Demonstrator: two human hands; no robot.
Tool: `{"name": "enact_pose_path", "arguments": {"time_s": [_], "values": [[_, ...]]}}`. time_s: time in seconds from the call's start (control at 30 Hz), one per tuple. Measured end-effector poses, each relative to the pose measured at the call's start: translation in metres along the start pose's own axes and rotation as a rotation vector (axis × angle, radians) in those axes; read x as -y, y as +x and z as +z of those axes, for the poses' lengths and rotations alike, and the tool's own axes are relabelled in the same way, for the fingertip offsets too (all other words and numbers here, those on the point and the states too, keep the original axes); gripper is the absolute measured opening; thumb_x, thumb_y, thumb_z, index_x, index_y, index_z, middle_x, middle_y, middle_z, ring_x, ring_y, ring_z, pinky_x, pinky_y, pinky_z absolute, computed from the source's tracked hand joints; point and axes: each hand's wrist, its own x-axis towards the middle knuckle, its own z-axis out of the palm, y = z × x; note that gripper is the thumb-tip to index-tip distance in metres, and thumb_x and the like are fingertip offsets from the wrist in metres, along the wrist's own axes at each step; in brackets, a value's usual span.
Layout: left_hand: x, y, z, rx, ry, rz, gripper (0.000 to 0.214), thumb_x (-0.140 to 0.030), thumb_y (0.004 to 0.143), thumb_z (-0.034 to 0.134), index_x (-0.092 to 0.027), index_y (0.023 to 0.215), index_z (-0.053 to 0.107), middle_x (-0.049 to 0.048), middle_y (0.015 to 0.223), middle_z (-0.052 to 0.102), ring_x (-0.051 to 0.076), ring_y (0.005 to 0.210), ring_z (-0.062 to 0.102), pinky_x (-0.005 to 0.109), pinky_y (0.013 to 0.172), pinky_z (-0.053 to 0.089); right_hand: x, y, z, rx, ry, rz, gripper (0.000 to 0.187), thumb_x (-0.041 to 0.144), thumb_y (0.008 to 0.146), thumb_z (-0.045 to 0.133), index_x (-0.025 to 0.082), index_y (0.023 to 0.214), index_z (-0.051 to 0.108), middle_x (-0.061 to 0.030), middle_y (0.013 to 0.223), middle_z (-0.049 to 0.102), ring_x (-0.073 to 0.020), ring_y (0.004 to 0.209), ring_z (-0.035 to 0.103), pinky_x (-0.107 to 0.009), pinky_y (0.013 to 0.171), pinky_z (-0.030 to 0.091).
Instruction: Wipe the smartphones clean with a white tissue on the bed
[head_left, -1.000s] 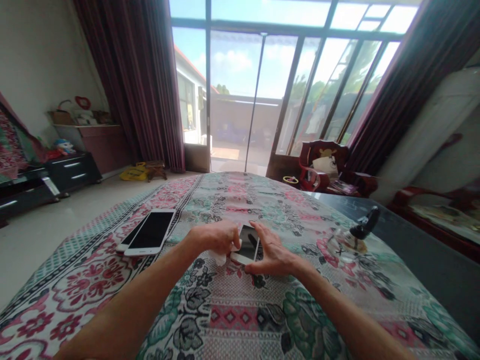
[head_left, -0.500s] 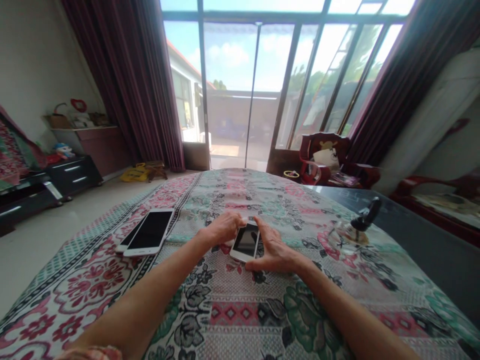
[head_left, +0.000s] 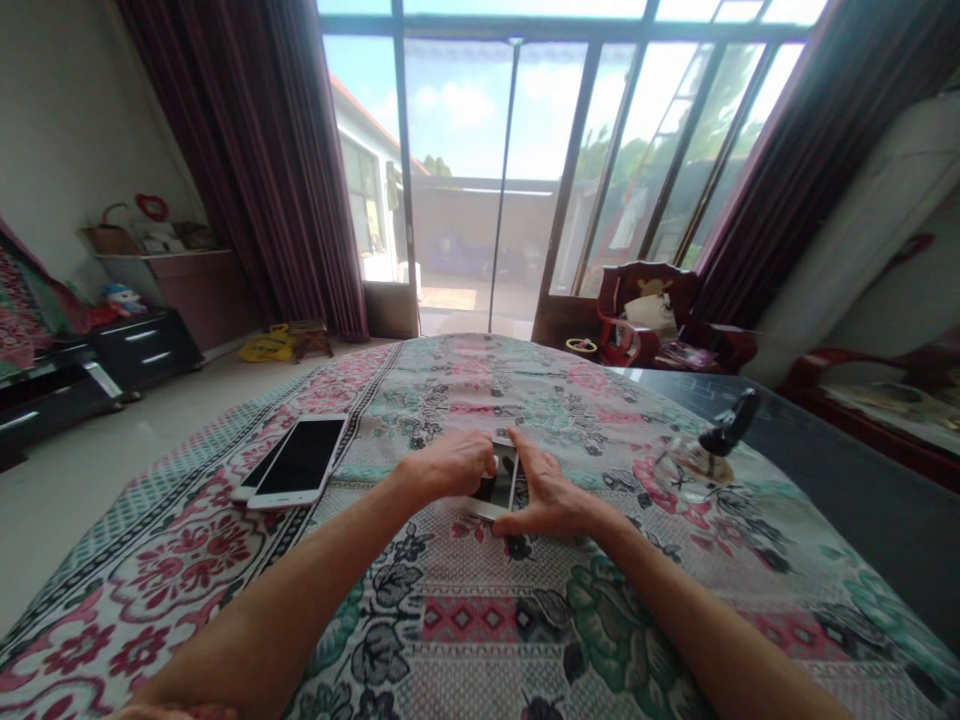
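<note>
A white phone (head_left: 504, 487) with a dark screen lies on the flowered cloth (head_left: 480, 620) in front of me. My left hand (head_left: 450, 466) is curled over its left half, knuckles up, pressing down on the screen. The white cloth it held a second ago is hidden under the fingers. My right hand (head_left: 546, 494) braces the phone's right edge, with the thumb at the near corner and the index finger stretched along the side.
Two more phones (head_left: 298, 464) lie stacked screen-up at the left of the cloth. A glass dish with a black object (head_left: 709, 462) sits at the right, beside a dark tabletop (head_left: 840, 500). Beyond are a red wooden chair (head_left: 645, 320), curtains and glass doors.
My left hand has slid from the phone's far end back over its screen, covering most of it. The right hand has kept its hold on the edge. The view tilted slightly.
</note>
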Motion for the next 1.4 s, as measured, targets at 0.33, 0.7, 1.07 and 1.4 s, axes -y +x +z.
{"name": "enact_pose_path", "arguments": {"time_s": [0.33,0.7,1.07,1.4], "values": [[0.023,0.026,0.027,-0.130,0.185,-0.215,0.027,-0.014,0.087,0.045,-0.019,0.101,0.068,0.0102,0.101,0.058,0.022,0.097,0.053,0.031,0.081,0.045,0.003,0.000,-0.003,-0.008,-0.010,-0.003,0.126,0.053,0.054,0.078,0.024,0.152,0.004,-0.0141,0.150,0.031,-0.0417,0.136,0.027,-0.057,0.111,0.027],[0.020,0.020,0.025,-0.124,0.151,-0.110,0.026,-0.014,0.086,0.047,-0.021,0.101,0.068,0.0076,0.101,0.059,0.020,0.095,0.053,0.029,0.080,0.045,-0.003,0.004,0.002,-0.035,0.027,0.029,0.138,0.058,0.050,0.080,0.018,0.152,-0.003,-0.0196,0.155,0.018,-0.0412,0.141,0.017,-0.057,0.115,0.021],[-0.003,0.022,0.021,-0.080,0.180,-0.115,0.028,-0.014,0.086,0.045,-0.018,0.100,0.069,0.0088,0.098,0.061,0.020,0.093,0.054,0.027,0.077,0.045,-0.008,0.004,0.004,-0.062,0.005,0.004,0.139,0.058,0.049,0.081,0.019,0.152,-0.004,-0.0178,0.154,0.022,-0.0415,0.140,0.021,-0.055,0.113,0.026],[-0.003,0.006,0.006,0.011,0.202,-0.201,0.024,-0.014,0.085,0.049,-0.015,0.090,0.072,0.0109,0.092,0.064,0.020,0.086,0.055,0.026,0.068,0.041,-0.007,0.004,0.004,-0.037,0.064,0.024,0.138,0.056,0.050,0.082,0.024,0.152,-0.006,-0.0161,0.156,0.016,-0.0408,0.142,0.015,-0.057,0.114,0.020]]}}
